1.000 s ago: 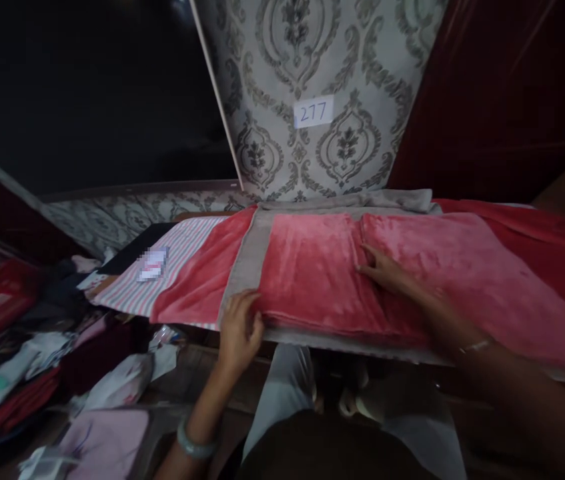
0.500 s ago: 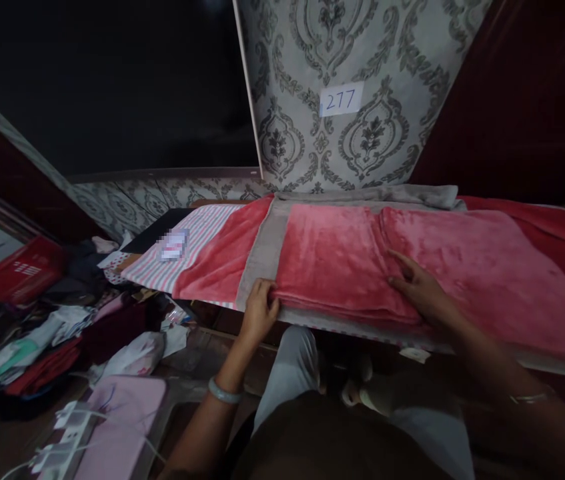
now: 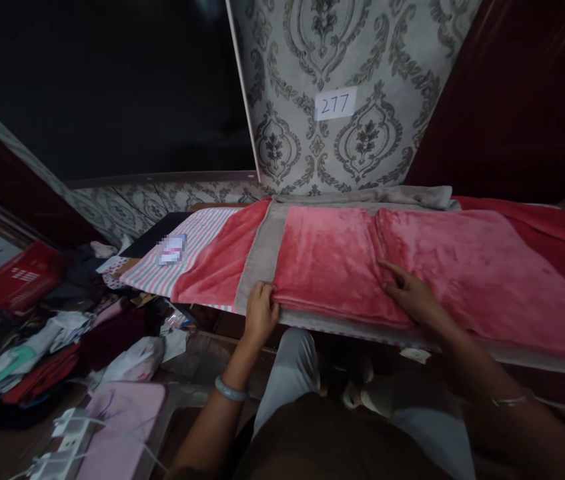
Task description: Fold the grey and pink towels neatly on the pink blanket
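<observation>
A pinkish-red plush blanket (image 3: 325,260) with a grey underside lies in folded layers along a long surface. My left hand (image 3: 262,312) is at the near left corner of the folded section, its fingers closed over the edge, beside a grey strip (image 3: 258,257) of the turned-back underside. Further right, my right hand (image 3: 415,293) rests on the plush, thumb and index finger apart, near the crease between the folded section and the wider right part (image 3: 467,267) of the blanket.
A striped cloth (image 3: 187,243) lies under the blanket's left end. Behind are a large dark screen (image 3: 112,87) and a wall paper marked 277 (image 3: 335,103). Piled clothes (image 3: 47,353), a red basket (image 3: 17,273), and a white power strip (image 3: 69,440) are at lower left.
The view has shifted slightly. My right hand has slid a little left along the blanket, while my left hand stays at the folded corner.
</observation>
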The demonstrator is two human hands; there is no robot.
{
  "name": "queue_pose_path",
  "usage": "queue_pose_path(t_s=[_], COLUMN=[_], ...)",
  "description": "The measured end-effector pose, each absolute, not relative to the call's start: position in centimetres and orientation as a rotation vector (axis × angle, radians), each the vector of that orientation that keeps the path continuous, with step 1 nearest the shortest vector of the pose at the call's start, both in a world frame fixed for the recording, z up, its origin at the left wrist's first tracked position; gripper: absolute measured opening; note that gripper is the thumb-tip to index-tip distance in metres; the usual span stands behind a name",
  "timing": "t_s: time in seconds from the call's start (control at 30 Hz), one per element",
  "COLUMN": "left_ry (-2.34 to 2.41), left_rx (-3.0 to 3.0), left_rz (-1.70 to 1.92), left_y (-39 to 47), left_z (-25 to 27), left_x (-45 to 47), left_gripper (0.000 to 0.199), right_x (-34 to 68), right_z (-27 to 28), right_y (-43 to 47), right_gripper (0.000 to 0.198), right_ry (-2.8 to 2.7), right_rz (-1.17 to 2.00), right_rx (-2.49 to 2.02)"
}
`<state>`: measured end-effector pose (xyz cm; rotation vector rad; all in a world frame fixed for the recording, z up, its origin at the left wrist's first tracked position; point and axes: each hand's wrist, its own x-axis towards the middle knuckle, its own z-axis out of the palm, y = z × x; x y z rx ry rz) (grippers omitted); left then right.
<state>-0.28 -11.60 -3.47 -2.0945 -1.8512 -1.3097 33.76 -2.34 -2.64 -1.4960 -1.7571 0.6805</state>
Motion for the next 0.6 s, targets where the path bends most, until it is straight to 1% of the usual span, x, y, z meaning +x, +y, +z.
queue_pose_path(t_s=[0.17,0.27,0.6], left_ry=[-1.961,-2.012,-2.071], left_rx=[-1.900,-1.869,-1.862], left_rz=[-1.402,-1.362,-1.287], left_y=[-11.2,-11.5,-12.1], left_z=[-3.8,-3.9,-3.5], left_x=[-0.3,-0.2,-0.3], left_gripper=[0.029,0.027,0.027], right_x=[33.1,32.8,32.5], right_z=[-2.8,-3.0,-3.9], right_y=[-2.8,-2.8,-2.2], right_gripper=[0.060,0.059,0.056], right_ry=[-1.789,-1.807,-1.938], right_rz=[0.575,0.528,0.395], right_rx=[-1.515,-1.499,-1.356])
